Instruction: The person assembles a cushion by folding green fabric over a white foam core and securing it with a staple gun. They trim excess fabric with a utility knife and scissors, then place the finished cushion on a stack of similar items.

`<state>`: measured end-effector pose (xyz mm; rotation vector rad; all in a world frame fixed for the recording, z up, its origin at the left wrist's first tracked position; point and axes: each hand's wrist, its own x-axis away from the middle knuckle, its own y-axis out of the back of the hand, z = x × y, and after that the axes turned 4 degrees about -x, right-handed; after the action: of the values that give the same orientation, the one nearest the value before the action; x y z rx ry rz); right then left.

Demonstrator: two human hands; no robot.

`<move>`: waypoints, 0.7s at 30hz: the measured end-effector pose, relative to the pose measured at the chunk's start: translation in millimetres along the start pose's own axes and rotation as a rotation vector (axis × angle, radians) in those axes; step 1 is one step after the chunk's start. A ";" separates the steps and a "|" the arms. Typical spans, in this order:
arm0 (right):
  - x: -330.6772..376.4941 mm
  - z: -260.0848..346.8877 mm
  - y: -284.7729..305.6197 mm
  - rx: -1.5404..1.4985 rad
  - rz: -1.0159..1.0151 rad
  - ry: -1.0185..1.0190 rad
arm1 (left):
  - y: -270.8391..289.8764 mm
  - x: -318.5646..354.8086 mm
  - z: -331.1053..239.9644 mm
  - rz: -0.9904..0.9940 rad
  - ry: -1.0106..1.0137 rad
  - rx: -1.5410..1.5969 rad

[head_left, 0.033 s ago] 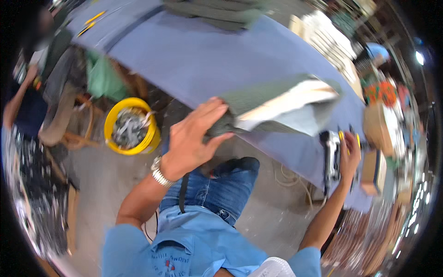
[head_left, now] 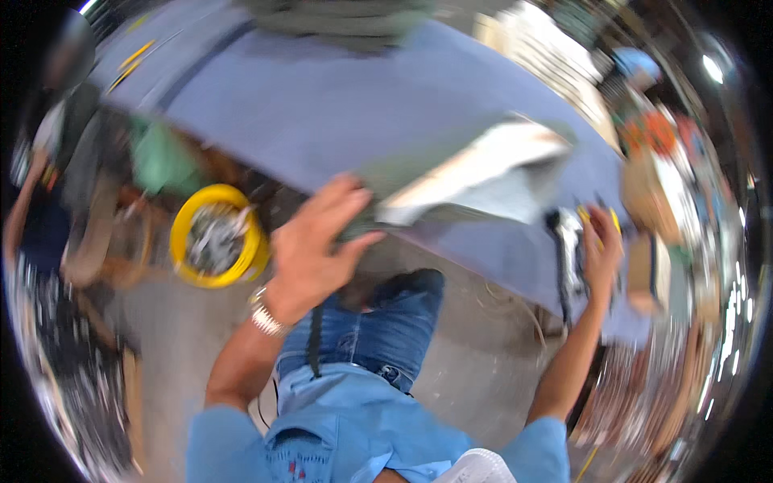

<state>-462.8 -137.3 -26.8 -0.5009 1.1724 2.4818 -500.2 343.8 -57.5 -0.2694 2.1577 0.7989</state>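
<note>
My left hand, with a metal watch on the wrist, grips the near left end of a grey-green fabric-covered piece between thumb and fingers. The piece is tilted, so its pale underside with a tan strip along it shows. My right hand is at the table's right end, its fingers at a yellow-handled tool. Blur hides whether they close on it. Just left of that hand lies a black and silver tool, perhaps a staple gun.
The blue-covered table bears a stack of grey-green pieces at its far side and yellow-handled tools at far left. A yellow bucket of scraps stands on the floor. A person is at left. Boxes stand right.
The view has shifted slightly, moving the scene left and blurring it. My left hand keeps its grip on the fabric-covered piece; my right hand stays by the yellow-handled tool.
</note>
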 end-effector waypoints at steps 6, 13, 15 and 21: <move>1.1 74.9 -23.1 -0.026 0.161 0.284 | 12.5 14.2 36.4 0.055 0.051 -0.199; 17.6 -73.6 54.1 0.120 -0.192 -0.178 | 62.7 -17.0 79.9 0.190 -0.011 -0.249; 13.8 -140.5 93.4 0.269 -0.358 -0.273 | 60.3 -20.6 91.8 0.180 0.011 -0.184; -35.5 -231.6 112.4 0.421 -0.269 -0.489 | 60.3 -24.1 92.0 0.098 0.068 -0.206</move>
<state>-444.4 -392.2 -74.0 0.0632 1.2663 1.9006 -453.9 446.4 -56.1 -0.3013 2.1665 1.0849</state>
